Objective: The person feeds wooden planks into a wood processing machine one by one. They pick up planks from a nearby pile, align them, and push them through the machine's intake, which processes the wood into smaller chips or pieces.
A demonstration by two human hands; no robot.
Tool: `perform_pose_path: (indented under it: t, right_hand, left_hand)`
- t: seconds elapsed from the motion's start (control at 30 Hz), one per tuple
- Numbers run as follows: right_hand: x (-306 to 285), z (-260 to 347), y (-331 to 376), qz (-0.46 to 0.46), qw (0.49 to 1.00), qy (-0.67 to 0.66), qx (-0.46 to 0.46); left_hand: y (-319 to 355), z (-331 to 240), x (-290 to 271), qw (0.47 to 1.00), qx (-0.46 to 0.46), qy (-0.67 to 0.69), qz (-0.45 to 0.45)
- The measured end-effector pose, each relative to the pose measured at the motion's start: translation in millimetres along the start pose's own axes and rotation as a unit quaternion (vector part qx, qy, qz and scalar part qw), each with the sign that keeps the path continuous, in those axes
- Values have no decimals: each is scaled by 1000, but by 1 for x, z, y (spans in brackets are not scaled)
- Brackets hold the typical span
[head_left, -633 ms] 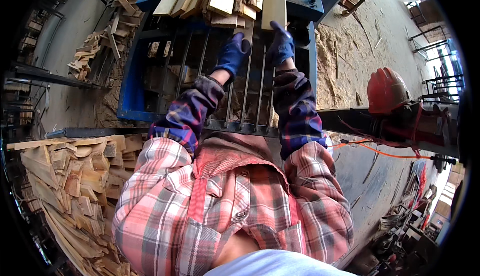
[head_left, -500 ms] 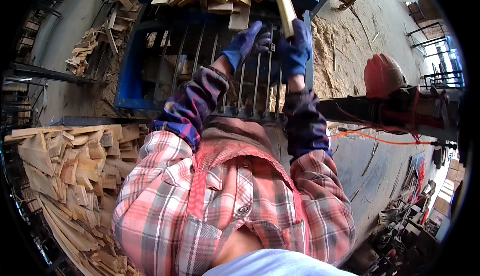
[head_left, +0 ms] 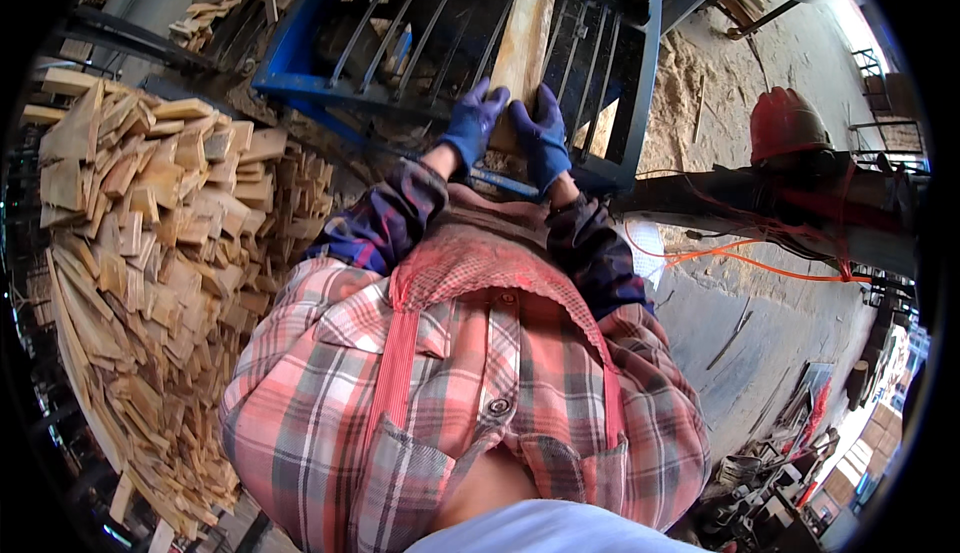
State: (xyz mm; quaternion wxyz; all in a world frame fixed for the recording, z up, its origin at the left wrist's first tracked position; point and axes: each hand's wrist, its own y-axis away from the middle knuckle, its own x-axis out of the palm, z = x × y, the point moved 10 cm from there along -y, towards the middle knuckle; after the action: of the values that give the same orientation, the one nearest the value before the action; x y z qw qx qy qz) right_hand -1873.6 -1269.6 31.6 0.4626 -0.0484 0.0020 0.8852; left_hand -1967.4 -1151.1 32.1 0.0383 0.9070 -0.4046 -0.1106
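A long pale wooden board [head_left: 527, 33] lies lengthwise over the dark bars of a blue metal frame [head_left: 330, 98], its near end close to my apron. My left hand [head_left: 473, 125], in a purple-blue work glove, grips the board's left edge near that end. On the opposite edge my right hand [head_left: 541, 136], gloved alike, holds the board with its thumb and fingers closed on it. The two hands sit almost side by side, with the board between them. The fingers beneath the wood are hidden.
A large heap of cut wood pieces [head_left: 190, 253] rises at my left. To the right, a red hard hat [head_left: 787, 125] rests on a dark beam [head_left: 740, 203], near an orange cable [head_left: 770, 265]. Sawdust [head_left: 690, 98] covers the ground beyond the frame's right side.
Both hands have come nearer to my body. The left hand, held apart from the wood before, now grips the board too. The board lies straighter along the bars, and my view has tilted.
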Motion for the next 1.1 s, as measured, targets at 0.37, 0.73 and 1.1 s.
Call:
perform_pose_path:
  t: [0.37, 0.73, 1.1]
  right_hand:
    - [56, 77, -29, 155, 914, 334, -168]
    - [48, 16, -105, 145, 843, 470, -217]
    - [-43, -50, -308, -150, 946, -287, 11]
  left_hand:
    - [-90, 1, -33, 992, -19, -124, 0]
    - [-159, 1, -1, 889, 59, -449, -68]
    - [-195, -24, -40, 953, 200, -202, -105]
